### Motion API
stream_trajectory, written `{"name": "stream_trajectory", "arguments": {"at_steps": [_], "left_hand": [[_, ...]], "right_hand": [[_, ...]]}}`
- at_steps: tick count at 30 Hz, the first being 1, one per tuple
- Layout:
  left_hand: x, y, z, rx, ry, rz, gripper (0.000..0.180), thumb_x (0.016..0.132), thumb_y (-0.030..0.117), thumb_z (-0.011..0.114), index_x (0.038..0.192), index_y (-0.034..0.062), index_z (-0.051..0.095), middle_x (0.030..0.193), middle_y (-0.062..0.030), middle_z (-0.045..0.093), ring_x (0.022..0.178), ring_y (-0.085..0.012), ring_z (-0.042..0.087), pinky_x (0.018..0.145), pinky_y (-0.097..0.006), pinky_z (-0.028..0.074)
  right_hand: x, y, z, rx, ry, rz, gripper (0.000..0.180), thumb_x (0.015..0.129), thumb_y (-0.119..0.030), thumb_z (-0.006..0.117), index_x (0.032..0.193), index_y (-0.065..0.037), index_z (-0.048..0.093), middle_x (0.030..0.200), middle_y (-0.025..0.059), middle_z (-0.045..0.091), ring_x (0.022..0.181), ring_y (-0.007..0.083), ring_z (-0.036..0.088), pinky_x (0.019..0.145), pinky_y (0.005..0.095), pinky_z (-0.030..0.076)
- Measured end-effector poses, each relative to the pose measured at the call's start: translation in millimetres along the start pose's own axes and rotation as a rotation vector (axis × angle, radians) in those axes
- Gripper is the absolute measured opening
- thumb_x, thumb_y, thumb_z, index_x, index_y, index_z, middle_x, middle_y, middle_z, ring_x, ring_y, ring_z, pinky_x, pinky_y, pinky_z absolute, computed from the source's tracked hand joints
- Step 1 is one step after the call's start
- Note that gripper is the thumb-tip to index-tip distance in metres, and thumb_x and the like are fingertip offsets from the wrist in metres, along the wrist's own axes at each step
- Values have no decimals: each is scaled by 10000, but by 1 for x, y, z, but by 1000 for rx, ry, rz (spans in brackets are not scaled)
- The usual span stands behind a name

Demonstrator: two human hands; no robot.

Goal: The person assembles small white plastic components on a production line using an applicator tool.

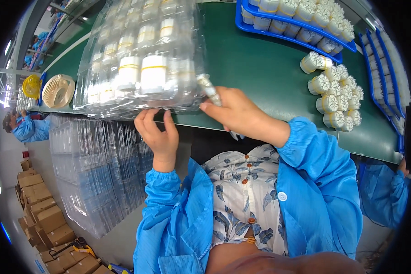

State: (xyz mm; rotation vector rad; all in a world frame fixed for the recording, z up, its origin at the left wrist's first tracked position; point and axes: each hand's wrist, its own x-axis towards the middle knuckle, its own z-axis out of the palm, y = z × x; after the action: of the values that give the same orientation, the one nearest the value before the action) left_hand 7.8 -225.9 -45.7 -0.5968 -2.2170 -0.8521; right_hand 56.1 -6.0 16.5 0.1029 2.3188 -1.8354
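Observation:
A clear plastic blister tray stands on the green bench in front of me, its pockets filled with white cylindrical parts ringed by yellow bands. My left hand is at the tray's near edge, fingertips up against its underside, thumb apart from the fingers. Beside the tray's right corner, my right hand is closed around a slim whitish stick-like piece. Its upper end sticks out toward the tray, and a small pale tip shows below the hand. The exact kind of this piece is unclear.
Loose white cylinders are grouped on the green bench at right. Blue trays of similar parts stand behind and far right. A cream fan-like housing lies left. Stacked clear trays and cardboard boxes stand lower left. Co-workers sit at both sides.

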Motion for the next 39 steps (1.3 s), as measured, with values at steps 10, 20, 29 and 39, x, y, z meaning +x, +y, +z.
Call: {"name": "stream_trajectory", "arguments": {"at_steps": [10, 20, 29, 39], "left_hand": [[36, -49, -3, -21, -137, 60, 221, 823, 63, 700, 1005, -13, 600, 1057, -197, 553, 989, -371, 563, 843, -434, 470], [55, 127, 17, -454, -274, 502, 265, 783, -32, 654, 1044, -2, 629, 1046, -182, 610, 955, -350, 598, 827, -411, 492], [101, 238, 182, -545, -673, 678, 525, 848, 32, 629, 1345, 38, 459, 1340, -209, 488, 1214, -396, 499, 1008, -448, 445], [84, 209, 140, -575, -691, 438, 434, 679, 112, 837, 1055, 35, 633, 962, -112, 627, 888, -304, 591, 765, -385, 490]], "right_hand": [[38, -4, 17, -436, 42, -250, 399, 895, -319, 597, 1076, 37, 618, 884, 259, 663, 858, 433, 636, 760, 503, 501], [-177, 14, -72, -1111, 803, -489, 435, 736, -253, 811, 1123, -109, 677, 1156, 111, 669, 701, 212, 685, 539, 296, 538], [-236, 64, -131, -1114, 949, -21, 697, 677, -132, 805, 1335, -189, 580, 759, 55, 576, 585, 248, 602, 520, 364, 476], [-216, 75, -151, -1124, 936, -18, 687, 712, -124, 798, 1353, -199, 564, 697, 57, 599, 575, 249, 603, 512, 363, 467]]}}
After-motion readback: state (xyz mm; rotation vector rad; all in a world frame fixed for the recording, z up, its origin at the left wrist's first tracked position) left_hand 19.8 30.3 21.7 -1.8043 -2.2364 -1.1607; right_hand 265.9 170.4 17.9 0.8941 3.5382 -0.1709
